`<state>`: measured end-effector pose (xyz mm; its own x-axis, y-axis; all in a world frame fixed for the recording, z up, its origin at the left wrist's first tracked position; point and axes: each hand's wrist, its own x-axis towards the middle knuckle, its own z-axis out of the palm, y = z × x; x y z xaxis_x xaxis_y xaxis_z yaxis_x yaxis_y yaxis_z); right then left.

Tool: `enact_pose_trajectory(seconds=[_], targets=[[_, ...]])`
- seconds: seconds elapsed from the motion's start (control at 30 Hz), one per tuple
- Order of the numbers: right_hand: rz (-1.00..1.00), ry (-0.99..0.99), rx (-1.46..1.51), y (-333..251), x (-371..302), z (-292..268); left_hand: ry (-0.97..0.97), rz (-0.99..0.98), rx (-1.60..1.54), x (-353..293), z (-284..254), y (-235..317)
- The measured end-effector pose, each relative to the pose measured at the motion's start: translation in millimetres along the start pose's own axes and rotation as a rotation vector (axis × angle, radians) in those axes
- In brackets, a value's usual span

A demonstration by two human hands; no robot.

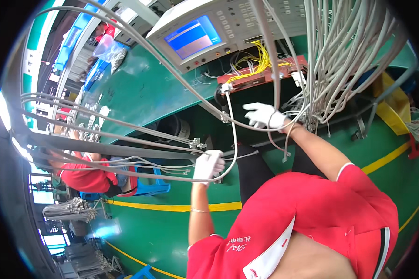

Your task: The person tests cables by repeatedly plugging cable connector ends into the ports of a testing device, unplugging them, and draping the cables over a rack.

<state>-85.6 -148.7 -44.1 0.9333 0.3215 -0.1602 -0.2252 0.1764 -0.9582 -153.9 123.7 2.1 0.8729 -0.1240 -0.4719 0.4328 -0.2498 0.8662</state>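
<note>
My left hand (208,166), in a white glove, is curled round a grey cable (257,152), whose free end sticks out to the right. My right hand (266,116), also gloved, is open, with its fingers stretched toward the left. Beside its palm hangs a loose cable (278,148) with a plug at its lower end. Between the hands, another cable (235,123) runs down from a white connector (226,88) seated at the left end of a red test fixture (256,80). Yellow wires (264,58) lie on the fixture.
A tester with a blue screen (193,37) stands on the green bench (146,93). Thick bundles of grey cables (344,60) hang at the right. More cables (125,115) stretch in from the left. A co-worker in red (86,179) sits at the far left near a blue stool (156,183).
</note>
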Motion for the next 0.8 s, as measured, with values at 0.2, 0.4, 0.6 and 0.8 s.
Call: enact_pose_trajectory(seconds=[0.2,0.4,0.6,0.8], targets=[[-0.031,-0.012,-0.178,-9.4,48.9,50.8,0.033,-0.23,-0.408,27.9,30.5,-101.4],[-0.359,-0.029,-0.445,22.8,39.4,80.4,0.023,-0.302,-0.934,36.5,33.7,-166.4],[-0.121,-0.337,-0.319,-27.4,56.4,122.4,-0.134,-0.429,-1.329,36.9,36.9,-194.0],[0.131,-0.22,-0.433,78.3,37.3,60.8,0.107,-0.483,-1.229,47.2,27.2,-254.5]])
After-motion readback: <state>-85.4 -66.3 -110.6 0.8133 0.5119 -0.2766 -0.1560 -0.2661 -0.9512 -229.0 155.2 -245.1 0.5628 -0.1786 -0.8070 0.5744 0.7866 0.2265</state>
